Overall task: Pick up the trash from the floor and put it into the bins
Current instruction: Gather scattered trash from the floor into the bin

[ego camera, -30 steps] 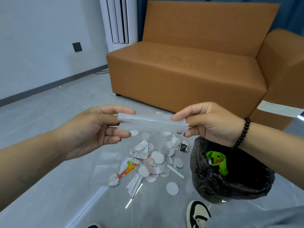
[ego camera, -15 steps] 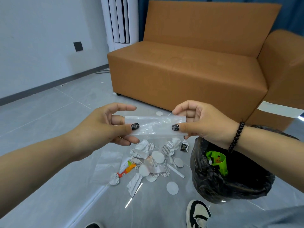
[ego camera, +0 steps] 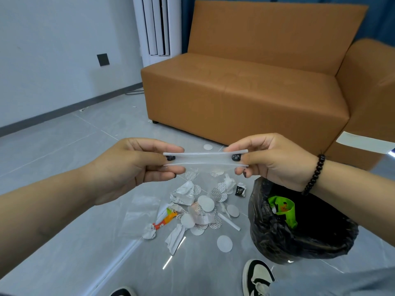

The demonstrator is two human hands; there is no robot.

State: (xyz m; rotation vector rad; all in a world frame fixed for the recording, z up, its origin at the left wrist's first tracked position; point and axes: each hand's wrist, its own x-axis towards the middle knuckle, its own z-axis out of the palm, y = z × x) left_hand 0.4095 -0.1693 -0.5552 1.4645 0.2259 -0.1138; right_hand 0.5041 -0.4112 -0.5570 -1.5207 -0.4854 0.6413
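Observation:
A clear plastic bag [ego camera: 205, 160] is stretched flat between my hands, above the litter. My left hand [ego camera: 136, 167] pinches its left end with thumb and fingers. My right hand [ego camera: 269, 160], with a black bead bracelet on the wrist, pinches the right end. Below on the grey floor lies a pile of trash [ego camera: 198, 210]: white round paper discs, crumpled white wrappers, an orange wrapper [ego camera: 165, 221], a small black packet [ego camera: 239, 190] and another clear bag [ego camera: 141, 214]. A bin lined with a black bag [ego camera: 303, 238] stands right of the pile, with a green wrapper [ego camera: 283, 208] inside.
An orange sofa [ego camera: 256, 92] stands behind the pile, one white disc [ego camera: 207, 147] at its foot. A white standing air conditioner [ego camera: 156, 26] is in the back corner. My black-and-white shoes [ego camera: 256, 276] are at the bottom edge, near the bin.
Both hands turned the clear bag from facing me to lying edge-on and flat, and pulled it taut. The pile and the bin have not moved.

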